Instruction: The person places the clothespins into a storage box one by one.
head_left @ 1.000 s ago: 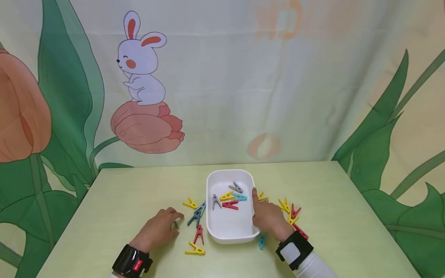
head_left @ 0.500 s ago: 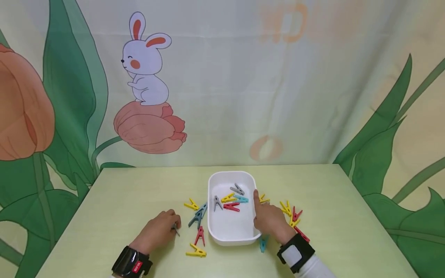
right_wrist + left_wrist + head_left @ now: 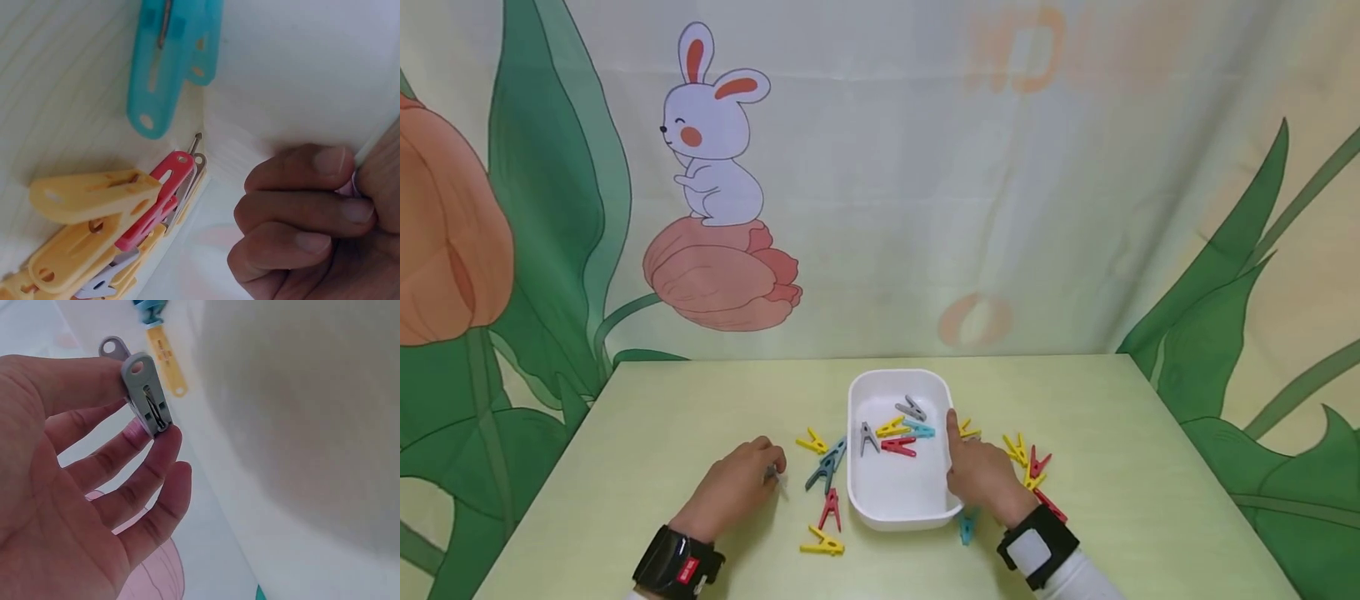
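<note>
My left hand [image 3: 737, 483] is raised over the table left of a white plastic basin [image 3: 898, 521]. It pinches a grey clothespin [image 3: 147, 394] between thumb and fingers, the handle ends pointing up in the left wrist view. My right hand [image 3: 985, 475] holds the basin's right rim, index finger lying along the edge. In the right wrist view its other fingers [image 3: 294, 206] are curled against the outer wall. Inside the basin lie several clothespins: two grey, a yellow one [image 3: 892, 427], a light blue one [image 3: 919, 428] and a red one [image 3: 898, 447].
Left of the basin lie yellow clothespins [image 3: 822, 542], a red clothespin [image 3: 831, 509] and dark blue-green clothespins [image 3: 825, 467]. More yellow and red clothespins [image 3: 1039, 460] are scattered to the right. A light blue clothespin [image 3: 162, 69] lies close by the basin's near right corner. A printed curtain [image 3: 880, 208] hangs behind the table.
My left hand has picked up the grey clothespin and lifted slightly, turning it between the fingers. My right hand has stayed on the basin's rim.
</note>
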Demonstrator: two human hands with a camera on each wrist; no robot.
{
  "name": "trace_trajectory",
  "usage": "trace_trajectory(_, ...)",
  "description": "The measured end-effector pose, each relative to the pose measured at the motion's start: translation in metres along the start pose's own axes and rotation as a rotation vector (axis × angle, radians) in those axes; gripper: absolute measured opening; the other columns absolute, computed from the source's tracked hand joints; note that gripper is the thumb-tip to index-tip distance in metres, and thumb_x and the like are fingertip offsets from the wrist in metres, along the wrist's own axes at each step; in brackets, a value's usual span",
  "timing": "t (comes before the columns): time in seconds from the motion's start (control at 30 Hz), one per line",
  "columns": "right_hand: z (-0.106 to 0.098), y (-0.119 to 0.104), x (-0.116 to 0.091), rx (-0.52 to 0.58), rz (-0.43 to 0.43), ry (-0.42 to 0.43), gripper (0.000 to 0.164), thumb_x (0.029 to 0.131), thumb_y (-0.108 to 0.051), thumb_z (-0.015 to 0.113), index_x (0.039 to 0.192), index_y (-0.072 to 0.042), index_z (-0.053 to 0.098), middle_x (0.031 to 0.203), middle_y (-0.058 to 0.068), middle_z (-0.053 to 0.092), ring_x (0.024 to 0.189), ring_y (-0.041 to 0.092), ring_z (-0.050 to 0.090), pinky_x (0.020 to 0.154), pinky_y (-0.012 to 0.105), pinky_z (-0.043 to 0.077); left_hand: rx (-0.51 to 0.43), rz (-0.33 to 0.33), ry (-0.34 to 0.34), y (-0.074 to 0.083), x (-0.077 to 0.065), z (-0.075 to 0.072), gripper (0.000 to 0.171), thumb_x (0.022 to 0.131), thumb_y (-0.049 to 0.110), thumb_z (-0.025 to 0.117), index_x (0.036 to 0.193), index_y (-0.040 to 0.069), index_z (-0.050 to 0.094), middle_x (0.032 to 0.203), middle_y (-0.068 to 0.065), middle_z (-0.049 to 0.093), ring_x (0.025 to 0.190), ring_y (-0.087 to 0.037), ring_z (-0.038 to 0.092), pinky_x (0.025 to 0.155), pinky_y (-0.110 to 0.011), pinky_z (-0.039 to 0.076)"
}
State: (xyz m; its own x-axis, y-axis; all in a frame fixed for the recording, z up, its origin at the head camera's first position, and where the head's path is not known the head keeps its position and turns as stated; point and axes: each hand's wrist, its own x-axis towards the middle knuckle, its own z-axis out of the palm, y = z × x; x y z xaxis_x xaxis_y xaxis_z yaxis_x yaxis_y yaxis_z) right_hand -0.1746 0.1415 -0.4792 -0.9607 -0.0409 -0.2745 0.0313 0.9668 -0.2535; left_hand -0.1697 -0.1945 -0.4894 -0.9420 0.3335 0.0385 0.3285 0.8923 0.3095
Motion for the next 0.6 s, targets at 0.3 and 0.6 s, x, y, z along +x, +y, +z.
trace_trajectory(0.3,0.001,0.0,0.002,-0.003,0.003,-0.002,0.089,0.09,-0.019,0.068,0.159,-0.014,0.012,0.08,0.011,0.052,0.061,0.023,0.051,0.054,0.029,0.038,-0.029,-0.03,0.007,0.006,0.008,-0.006,0.012,0.084,0.016,0.075,0.093,0.014,0.068,0.089,0.003,0.058,0.076,-0.012,0.05,0.063,-0.03,0.043)
trace_trajectory(0.6,0.0,-0.001,0.001,-0.003,0.011,-0.008,0.09,0.09,-0.02,0.069,0.159,-0.015,0.011,0.086,0.012,0.053,0.064,0.023,0.052,0.054,0.029,0.039,-0.077,-0.017,0.048,0.014,0.014,-0.015,0.017,0.085,0.024,0.077,0.096,0.016,0.068,0.092,0.004,0.059,0.081,-0.015,0.058,0.065,-0.029,0.045)
